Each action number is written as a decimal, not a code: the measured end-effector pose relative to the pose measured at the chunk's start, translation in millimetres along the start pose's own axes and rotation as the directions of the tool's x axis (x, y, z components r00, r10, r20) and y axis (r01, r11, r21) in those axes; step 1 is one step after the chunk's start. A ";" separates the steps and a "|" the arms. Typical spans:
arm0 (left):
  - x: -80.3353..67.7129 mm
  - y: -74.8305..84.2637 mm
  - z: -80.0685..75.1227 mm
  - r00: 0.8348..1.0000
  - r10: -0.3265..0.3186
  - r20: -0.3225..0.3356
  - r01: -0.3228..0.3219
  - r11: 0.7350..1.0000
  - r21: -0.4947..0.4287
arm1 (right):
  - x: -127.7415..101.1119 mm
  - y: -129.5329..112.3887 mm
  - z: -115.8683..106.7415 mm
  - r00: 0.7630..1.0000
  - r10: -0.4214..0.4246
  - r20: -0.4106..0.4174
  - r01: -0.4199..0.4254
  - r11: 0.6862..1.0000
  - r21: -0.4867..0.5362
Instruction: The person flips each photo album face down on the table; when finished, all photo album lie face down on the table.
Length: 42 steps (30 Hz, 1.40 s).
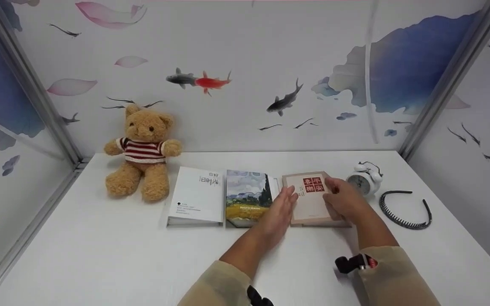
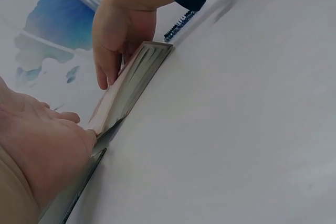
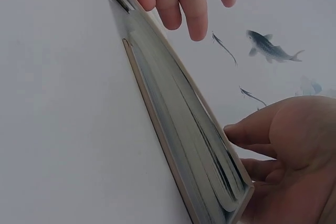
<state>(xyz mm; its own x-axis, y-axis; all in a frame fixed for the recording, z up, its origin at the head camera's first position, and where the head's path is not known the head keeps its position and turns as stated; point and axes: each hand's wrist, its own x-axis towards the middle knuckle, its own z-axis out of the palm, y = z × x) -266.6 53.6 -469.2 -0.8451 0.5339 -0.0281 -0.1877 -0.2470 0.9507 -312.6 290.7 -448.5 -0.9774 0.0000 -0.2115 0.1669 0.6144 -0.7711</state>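
Note:
A beige book [image 1: 311, 206] with red square characters on its cover lies on the white table, its page block facing the near side in both wrist views. My right hand [image 1: 346, 199] grips this book at its right edge, thumb over the cover and fingers bent at the side. Against the book's left edge rests my left hand [image 1: 277, 216], its fingers straight and close together. That hand partly covers a book with a painted landscape cover [image 1: 247, 195], which lies just to the left. Further left is a white book [image 1: 196, 195] with dark print.
A teddy bear [image 1: 143, 155] in a striped shirt sits at the back left against the patterned wall. Behind my right hand stands a white alarm clock [image 1: 362, 180]. A black toothed headband [image 1: 406, 223] lies on the table to the right.

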 end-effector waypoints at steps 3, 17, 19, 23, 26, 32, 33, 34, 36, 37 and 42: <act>-1.6 5.6 -4.0 0.999 0.040 -0.001 -0.040 0.999 -0.004 | -1.4 -9.1 -0.5 0.999 -0.019 -0.033 0.017 0.999 -0.052; -37.8 51.5 -76.4 0.964 0.211 -0.163 -0.192 0.974 0.123 | 0.4 -67.2 49.1 0.965 -0.248 -0.087 0.256 0.962 0.094; -44.0 55.0 -89.7 0.958 0.224 -0.180 -0.198 0.969 0.150 | 1.0 -72.6 56.3 0.961 -0.262 -0.086 0.271 0.955 0.119; -55.6 59.9 -112.9 0.948 0.238 -0.209 -0.202 0.963 0.180 | 2.0 -80.6 66.9 0.958 -0.279 -0.060 0.285 0.932 0.222; -60.3 62.3 -125.4 0.937 0.244 -0.248 -0.206 0.964 0.168 | 3.2 -83.9 71.2 0.960 -0.273 -0.066 0.281 0.928 0.244; -61.0 59.6 -134.4 0.933 0.208 -0.293 -0.170 0.974 0.149 | 5.7 -78.9 78.7 0.966 -0.250 -0.069 0.260 0.930 0.258; -60.6 58.4 -134.4 0.936 0.200 -0.289 -0.163 0.976 0.146 | 6.3 -77.1 80.5 0.968 -0.244 -0.063 0.252 0.931 0.262; -60.5 57.3 -134.0 0.939 0.194 -0.285 -0.158 0.977 0.145 | 6.8 -75.3 82.4 0.970 -0.235 -0.056 0.241 0.933 0.268; -60.0 55.3 -132.7 0.942 0.181 -0.282 -0.146 0.979 0.140 | 8.1 -71.6 86.5 0.975 -0.220 -0.044 0.223 0.934 0.280; -60.1 54.4 -132.0 0.944 0.175 -0.278 -0.141 0.980 0.138 | 8.6 -70.0 88.4 0.976 -0.215 -0.038 0.217 0.934 0.284; -60.3 51.3 -128.8 0.960 0.119 -0.252 -0.092 0.989 0.118 | 8.5 -65.2 96.5 0.979 -0.204 -0.025 0.201 0.929 0.309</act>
<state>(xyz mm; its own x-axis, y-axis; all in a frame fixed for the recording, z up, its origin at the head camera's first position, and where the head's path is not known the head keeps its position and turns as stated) -289.8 -95.5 -458.6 -0.9601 0.2795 0.0083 -0.0490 -0.1977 0.9790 -319.3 174.5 -457.9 -0.9938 -0.1055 -0.0350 -0.0015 0.3271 -0.9450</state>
